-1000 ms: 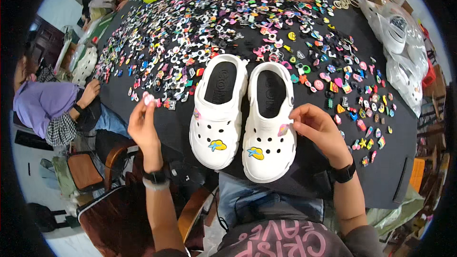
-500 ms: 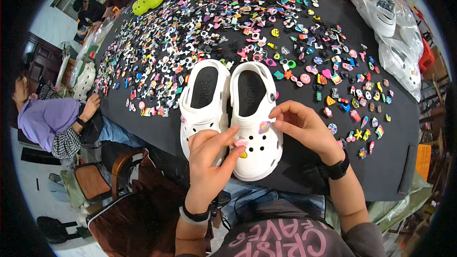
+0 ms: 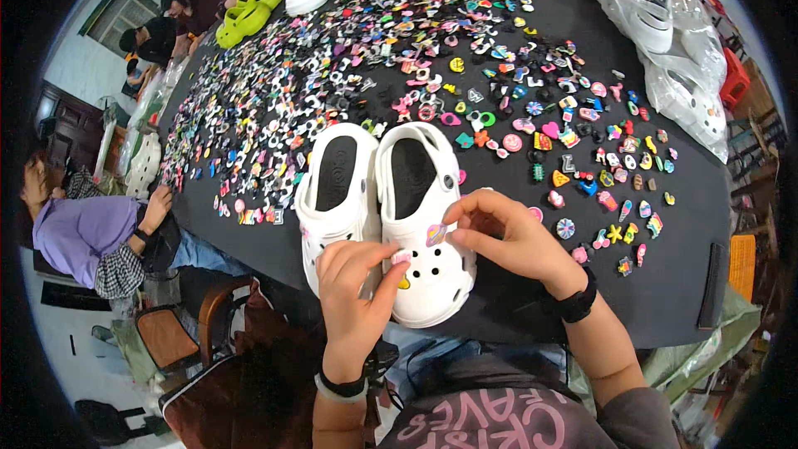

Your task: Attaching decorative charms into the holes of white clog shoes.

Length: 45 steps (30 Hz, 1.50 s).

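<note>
Pair of white clogs [image 3: 386,216] side by side on black table [image 3: 665,283], toes toward person. Right hand [image 3: 507,237] pinches pink charm [image 3: 435,234] against toe of right clog. Left hand [image 3: 353,291] rests on clog toes, fingertips closed on small pink charm [image 3: 401,257] (partly hidden). Loose charms [image 3: 349,75] scattered across table beyond.

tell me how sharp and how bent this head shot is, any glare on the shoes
Head view: strong fisheye, the black table edge bows and the corners go dark. The middle is sharp: the white shoes, left hand and right hand read crisply. Light is even and soft, with no hard glare on the shoes; the bagged shoes at the rim show a mild sheen and look softer.
</note>
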Each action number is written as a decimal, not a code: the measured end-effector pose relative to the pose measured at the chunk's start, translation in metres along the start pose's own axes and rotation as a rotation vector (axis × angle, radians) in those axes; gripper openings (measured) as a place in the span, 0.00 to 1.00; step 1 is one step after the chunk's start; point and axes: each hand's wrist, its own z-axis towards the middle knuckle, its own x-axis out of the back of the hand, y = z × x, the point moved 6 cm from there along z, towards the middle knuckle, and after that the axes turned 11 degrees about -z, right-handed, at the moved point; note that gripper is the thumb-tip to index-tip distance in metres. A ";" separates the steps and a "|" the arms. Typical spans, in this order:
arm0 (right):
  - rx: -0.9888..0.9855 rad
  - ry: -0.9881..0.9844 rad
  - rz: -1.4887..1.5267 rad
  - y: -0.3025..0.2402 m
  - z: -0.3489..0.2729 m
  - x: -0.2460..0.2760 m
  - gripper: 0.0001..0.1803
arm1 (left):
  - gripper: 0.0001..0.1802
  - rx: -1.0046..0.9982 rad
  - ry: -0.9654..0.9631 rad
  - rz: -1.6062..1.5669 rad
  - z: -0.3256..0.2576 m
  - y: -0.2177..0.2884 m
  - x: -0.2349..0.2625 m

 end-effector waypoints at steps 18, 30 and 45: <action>0.079 -0.231 -0.042 -0.030 -0.013 -0.012 0.12 | 0.08 0.432 0.479 -0.427 -0.010 -0.192 0.120; -0.020 -0.257 -0.111 -0.040 -0.013 -0.006 0.09 | 0.10 0.394 0.506 -0.382 0.000 -0.219 0.075; -0.208 -0.190 0.026 -0.027 -0.015 -0.012 0.09 | 0.08 0.184 0.531 0.039 -0.006 -0.199 0.084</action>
